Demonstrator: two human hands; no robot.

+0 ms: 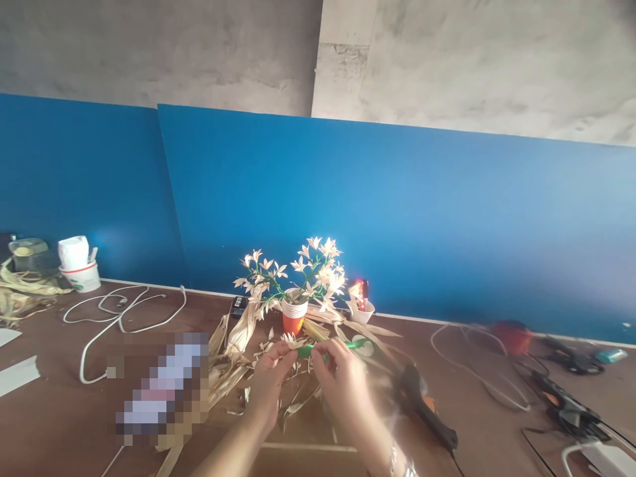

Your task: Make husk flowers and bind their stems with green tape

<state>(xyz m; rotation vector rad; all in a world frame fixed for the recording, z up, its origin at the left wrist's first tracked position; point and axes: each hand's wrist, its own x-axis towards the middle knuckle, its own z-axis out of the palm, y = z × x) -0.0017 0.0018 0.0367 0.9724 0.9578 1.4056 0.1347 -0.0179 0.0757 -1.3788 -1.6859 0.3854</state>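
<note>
My left hand (268, 381) pinches a small pale husk flower (291, 340) by its green-wrapped stem (305, 352). My right hand (342, 379) has its fingers closed on the same stem, which sticks out to the right past the knuckles. Both hands are close together above the table. Just beyond them stands a stack of orange and white paper cups (294, 318) holding green-stemmed flowers (318, 275) with pale pointed petals. Dried corn husks (243, 334) and small scraps lie around the cups and under my hands.
A black-handled tool (427, 411) lies right of my right arm. A white cup (362, 313) with a red item stands behind. White cables (119, 315), a paper tub (82, 275) and a blurred-out device (161, 384) are left. Black tools (564, 401) lie far right. A blue partition (397, 212) closes the back.
</note>
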